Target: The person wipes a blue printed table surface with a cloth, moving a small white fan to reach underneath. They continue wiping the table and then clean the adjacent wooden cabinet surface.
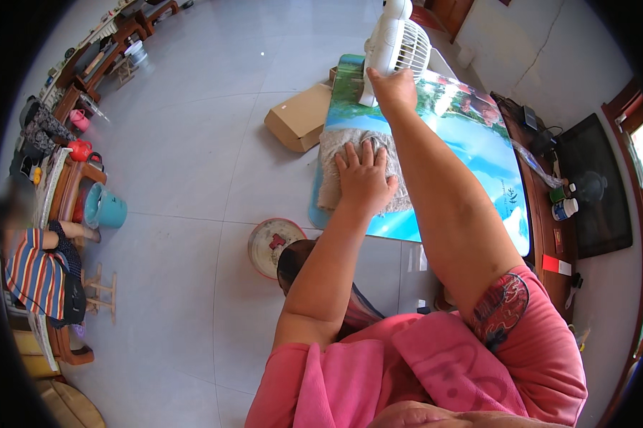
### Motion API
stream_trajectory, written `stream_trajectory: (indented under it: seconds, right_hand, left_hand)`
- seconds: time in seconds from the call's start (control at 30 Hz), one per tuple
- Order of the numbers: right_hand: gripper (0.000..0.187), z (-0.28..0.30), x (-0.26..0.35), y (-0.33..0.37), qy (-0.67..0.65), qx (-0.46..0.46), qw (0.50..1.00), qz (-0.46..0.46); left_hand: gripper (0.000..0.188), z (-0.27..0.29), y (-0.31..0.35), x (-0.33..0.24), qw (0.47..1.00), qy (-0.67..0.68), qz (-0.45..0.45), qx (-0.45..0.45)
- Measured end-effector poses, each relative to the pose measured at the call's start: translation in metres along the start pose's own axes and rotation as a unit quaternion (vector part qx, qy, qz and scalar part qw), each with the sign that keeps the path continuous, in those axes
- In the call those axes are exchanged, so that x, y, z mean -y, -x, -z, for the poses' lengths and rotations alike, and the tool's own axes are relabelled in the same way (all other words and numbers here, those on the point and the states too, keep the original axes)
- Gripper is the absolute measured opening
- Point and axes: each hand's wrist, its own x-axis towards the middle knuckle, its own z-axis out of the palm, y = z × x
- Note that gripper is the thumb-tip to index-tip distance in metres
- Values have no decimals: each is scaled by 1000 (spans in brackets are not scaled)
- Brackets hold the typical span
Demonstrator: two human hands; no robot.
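My left hand [366,182] lies flat with its fingers spread on a folded grey fluffy cloth [328,153]. The cloth rests at the left side of a blue and green printed tabletop [464,171]. Farther off, my right hand [395,89] is closed around the lower part of a small white fan [387,44] with a round slatted grille. The fan is upright at the far end of the tabletop. My right hand partly covers the fan's lower body.
A brown cardboard box [300,118] is left of the tabletop. A round tin [275,246] sits on the floor nearer me. At right, a dark television [589,185] and bottles [564,208] stand on a wooden cabinet. A person in a striped shirt [36,271] sits far left, near a teal bucket [107,208].
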Motion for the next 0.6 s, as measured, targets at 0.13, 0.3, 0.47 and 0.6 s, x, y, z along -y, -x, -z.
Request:
stream_trajectory:
  seconds: [0.13, 0.3, 0.47, 0.6]
  right_hand:
    - [66, 4, 4, 1, 37, 3, 999, 5]
    - [67, 9, -2, -4, 80, -9, 997, 15]
    - [71, 12, -11, -13, 88, -6, 995, 41]
    - [79, 10, -18, -18, 100, -2, 993, 58]
  left_hand:
    - [66, -2, 0, 1, 1000, 6, 0, 0]
    - [69, 2, -1, 4, 1000, 11, -9, 24]
    - [69, 3, 0, 3, 999, 11, -10, 30]
    - [68, 4, 1, 2, 1000, 8, -12, 21]
